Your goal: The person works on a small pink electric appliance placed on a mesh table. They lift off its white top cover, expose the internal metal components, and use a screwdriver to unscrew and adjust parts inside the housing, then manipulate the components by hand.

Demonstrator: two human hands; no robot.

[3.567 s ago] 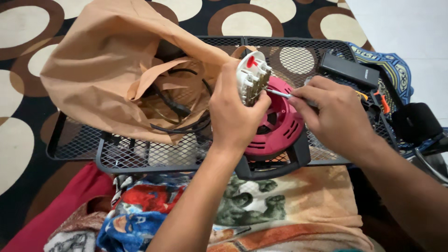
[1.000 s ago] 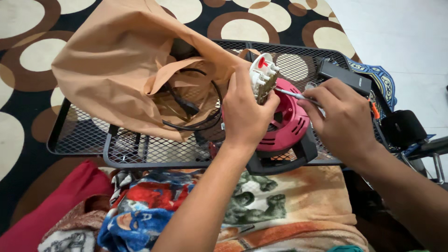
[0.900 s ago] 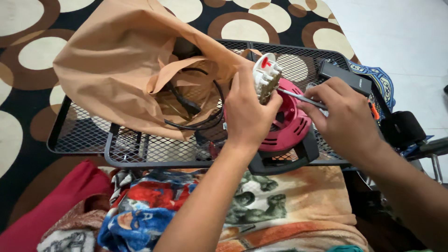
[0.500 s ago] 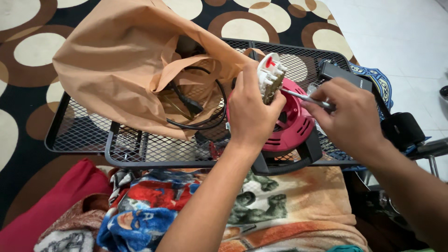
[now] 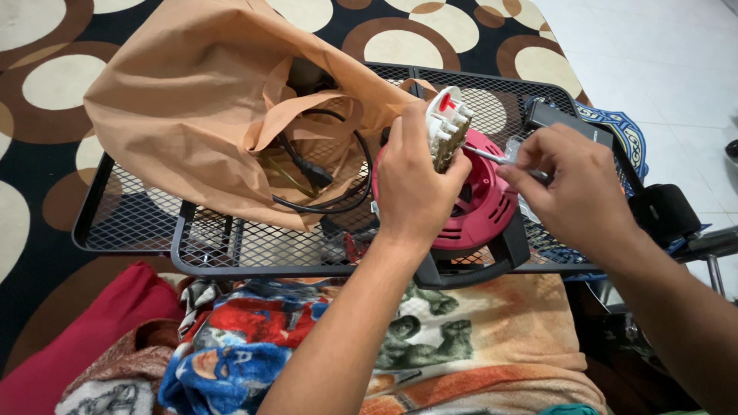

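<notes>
My left hand [image 5: 413,183] grips a white socket block [image 5: 449,123] with a red button, holding it up over a red cable reel [image 5: 483,201] with a black frame. My right hand [image 5: 567,183] holds a thin screwdriver [image 5: 492,156] whose metal tip points into the side of the white block. The reel rests on a black wire-mesh tray [image 5: 231,244].
A tan cloth bag [image 5: 200,100] with a black cable [image 5: 330,192] lies on the tray's left half. A black box [image 5: 555,119] sits at the tray's far right, a black object [image 5: 666,214] beyond it. A patterned blanket [image 5: 323,346] covers my lap; a circle-patterned rug lies beneath.
The view has shifted slightly. My left hand still holds the white block and my right hand keeps the screwdriver tip at its side, with only small shifts.
</notes>
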